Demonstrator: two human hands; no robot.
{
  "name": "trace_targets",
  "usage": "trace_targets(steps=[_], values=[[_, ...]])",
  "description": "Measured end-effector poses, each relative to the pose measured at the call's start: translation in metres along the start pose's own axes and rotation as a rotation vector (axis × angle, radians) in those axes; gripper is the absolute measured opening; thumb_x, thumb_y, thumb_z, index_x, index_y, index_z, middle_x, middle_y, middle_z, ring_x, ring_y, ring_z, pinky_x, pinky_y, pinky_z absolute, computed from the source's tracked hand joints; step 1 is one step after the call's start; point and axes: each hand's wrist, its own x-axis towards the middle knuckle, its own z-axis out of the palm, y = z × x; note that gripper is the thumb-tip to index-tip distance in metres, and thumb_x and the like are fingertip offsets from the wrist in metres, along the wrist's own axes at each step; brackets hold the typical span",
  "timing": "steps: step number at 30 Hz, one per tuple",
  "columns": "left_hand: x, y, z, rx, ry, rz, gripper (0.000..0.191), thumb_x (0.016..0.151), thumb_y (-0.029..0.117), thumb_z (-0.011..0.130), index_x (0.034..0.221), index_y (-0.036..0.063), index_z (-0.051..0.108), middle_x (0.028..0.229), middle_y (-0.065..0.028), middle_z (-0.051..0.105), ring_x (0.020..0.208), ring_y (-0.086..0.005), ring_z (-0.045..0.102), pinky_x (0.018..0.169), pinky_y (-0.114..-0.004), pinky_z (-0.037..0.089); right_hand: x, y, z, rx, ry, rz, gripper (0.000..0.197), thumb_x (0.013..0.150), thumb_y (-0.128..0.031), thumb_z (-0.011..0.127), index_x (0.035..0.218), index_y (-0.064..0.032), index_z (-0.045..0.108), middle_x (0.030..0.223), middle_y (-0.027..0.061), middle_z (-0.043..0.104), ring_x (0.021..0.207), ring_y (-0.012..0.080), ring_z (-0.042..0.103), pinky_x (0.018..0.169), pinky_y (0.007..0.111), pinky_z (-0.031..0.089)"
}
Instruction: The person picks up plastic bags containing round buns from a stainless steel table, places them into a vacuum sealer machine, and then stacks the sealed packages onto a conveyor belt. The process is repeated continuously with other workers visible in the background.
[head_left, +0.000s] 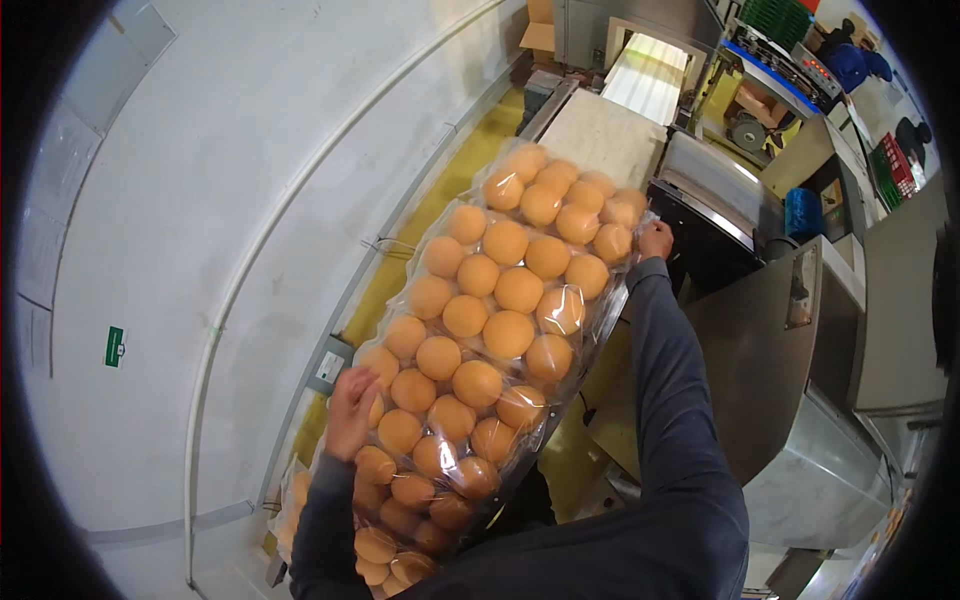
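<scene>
Clear plastic bags full of round golden-brown buns lie in a row along a narrow conveyor running away from me. The farthest bag (559, 196) is blurred, and my right hand (656, 240) pinches its clear film at the right edge. Nearer lie a middle bag (506, 289) and another bag (450, 416). At the left side of that nearer bag is my left hand (351, 412), slightly blurred, its fingers bent by the outermost buns. Whether it grips the film I cannot tell. More bagged buns (375, 545) show between my forearms, partly hidden by my body.
Beyond the bags, a pale conveyor belt (600, 135) leads to a machine opening with a white belt (646, 75). A steel machine housing (750, 360) stands close on my right. A white wall with a pipe (300, 176) runs along the left. People in dark clothing (851, 67) are at the far right.
</scene>
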Motion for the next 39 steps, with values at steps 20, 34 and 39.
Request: trace_targets(steps=[20,34,39], values=[[-0.213,-0.035,-0.048,-0.054,0.660,-0.233,0.015,0.092,0.003,0.049,0.107,0.0003,0.051,0.099,-0.0088,0.059,0.091,-0.0159,0.058,0.085,-0.028,0.046,-0.106,-0.021,-0.022,-0.167,-0.470,-0.276,0.028,0.072,-0.023,0.071,0.085,0.0004,0.066,0.088,0.0153,0.066,0.082,0.0266,0.063,0.076,0.037,0.049],[-0.272,-0.028,-0.063,0.014,0.842,-0.212,0.017,0.094,0.011,0.052,0.107,0.0016,0.051,0.101,-0.0077,0.058,0.094,-0.0155,0.056,0.084,-0.027,0.045,0.019,0.074,-0.009,-0.278,-0.104,-0.185,0.025,0.073,-0.020,0.060,0.077,0.0028,0.070,0.076,0.0216,0.067,0.070,0.0359,0.066,0.067,0.042,0.052],[-0.304,-0.037,-0.065,0.073,0.907,-0.246,0.019,0.094,0.012,0.051,0.110,0.0008,0.051,0.101,-0.0081,0.057,0.094,-0.0157,0.056,0.083,-0.028,0.045,-0.006,0.057,0.016,-0.323,-0.088,-0.149,0.020,0.078,-0.016,0.057,0.082,0.0019,0.065,0.087,0.0207,0.067,0.081,0.0362,0.065,0.074,0.043,0.051]])
